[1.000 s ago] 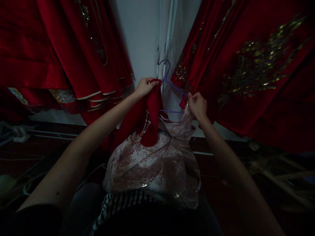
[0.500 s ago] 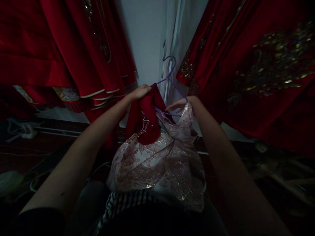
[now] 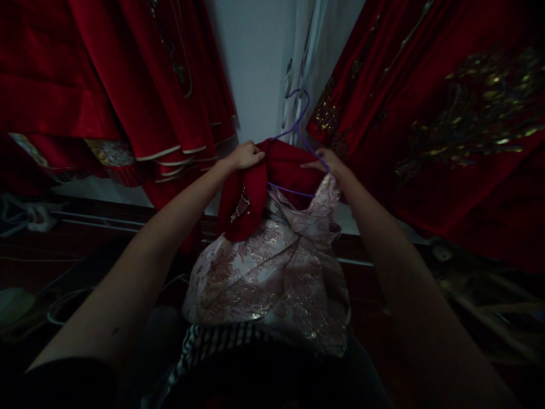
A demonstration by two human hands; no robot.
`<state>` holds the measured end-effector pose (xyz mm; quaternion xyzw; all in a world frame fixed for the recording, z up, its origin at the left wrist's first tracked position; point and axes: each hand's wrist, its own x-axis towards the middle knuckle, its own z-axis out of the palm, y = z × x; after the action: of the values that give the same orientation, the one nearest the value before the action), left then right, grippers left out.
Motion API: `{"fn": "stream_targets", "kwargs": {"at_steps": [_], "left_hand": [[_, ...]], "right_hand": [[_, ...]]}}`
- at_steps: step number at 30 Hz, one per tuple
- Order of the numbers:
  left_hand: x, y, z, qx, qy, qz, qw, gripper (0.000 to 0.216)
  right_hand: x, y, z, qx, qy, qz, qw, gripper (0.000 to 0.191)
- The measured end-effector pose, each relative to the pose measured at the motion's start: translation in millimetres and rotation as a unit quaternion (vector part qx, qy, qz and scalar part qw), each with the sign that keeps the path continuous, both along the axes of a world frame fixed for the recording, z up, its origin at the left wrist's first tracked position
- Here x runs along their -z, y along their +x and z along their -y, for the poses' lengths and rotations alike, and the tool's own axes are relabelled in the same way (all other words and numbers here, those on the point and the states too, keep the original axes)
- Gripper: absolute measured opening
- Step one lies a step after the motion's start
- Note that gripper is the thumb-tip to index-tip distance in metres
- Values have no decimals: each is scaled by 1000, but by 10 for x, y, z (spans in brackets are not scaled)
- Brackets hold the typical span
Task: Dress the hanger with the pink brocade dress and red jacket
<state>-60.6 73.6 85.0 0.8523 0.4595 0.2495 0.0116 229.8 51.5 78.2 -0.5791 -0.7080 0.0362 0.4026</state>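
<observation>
A purple hanger [image 3: 298, 122] carries a pale pink brocade dress [image 3: 272, 272] with a shiny floral pattern, lying over my lap. Draped over the hanger's left side is a red garment [image 3: 242, 210] with a beaded ornament; part of it spreads behind the hanger to the right. My left hand [image 3: 247, 155] is closed on the red garment near the hanger's left shoulder. At the right shoulder, my right hand [image 3: 330, 163] has hold of the red cloth's other edge behind the hanger, one finger stretched out. Its fingertips are partly hidden.
Large red garments with gold trim [image 3: 162, 102] hang at the left. More red garments with gold sequins [image 3: 472, 108] hang at the right. A pale wall panel [image 3: 259, 62] stands between them. White cords [image 3: 34, 216] lie low at the left.
My right hand has moved up and slightly right, and the red cloth now stretches across behind the hanger towards it. The red flap on the left has shifted left, off the dress front.
</observation>
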Motion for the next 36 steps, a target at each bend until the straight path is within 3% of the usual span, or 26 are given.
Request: {"fn": "stream_targets", "kwargs": {"at_steps": [3,5,8,11,13,16,22,28,32,36], "left_hand": [[108,-5,27,9,17,35,999,33],[182,2,64,8,33,41,999,32],[274,54,147,-18,61,25,998,32],[354,162,254,-64,95,16,993,31],[407,248,320,-93,113,20,989,31],[479,358,383,-118,121,31,985,30],[537,465,442,-134,117,59,982,28],[560,560,588,-144,103,90,980,27],[555,483,588,-158,130,83,975,25],[529,374,555,-145,138,43,979,25]], "right_hand": [[-140,216,56,102,25,14,994,35],[-197,410,149,117,69,27,990,23],[-176,776,325,132,109,55,984,10],[-78,1148,508,195,132,86,968,8],[-18,1315,634,200,137,103,965,9],[33,1355,821,147,131,98,976,13],[114,832,857,-10,50,23,998,14],[408,-115,692,152,50,-114,980,20],[791,-712,982,109,-3,-125,986,28],[984,-760,1217,95,1,-166,982,25]]}}
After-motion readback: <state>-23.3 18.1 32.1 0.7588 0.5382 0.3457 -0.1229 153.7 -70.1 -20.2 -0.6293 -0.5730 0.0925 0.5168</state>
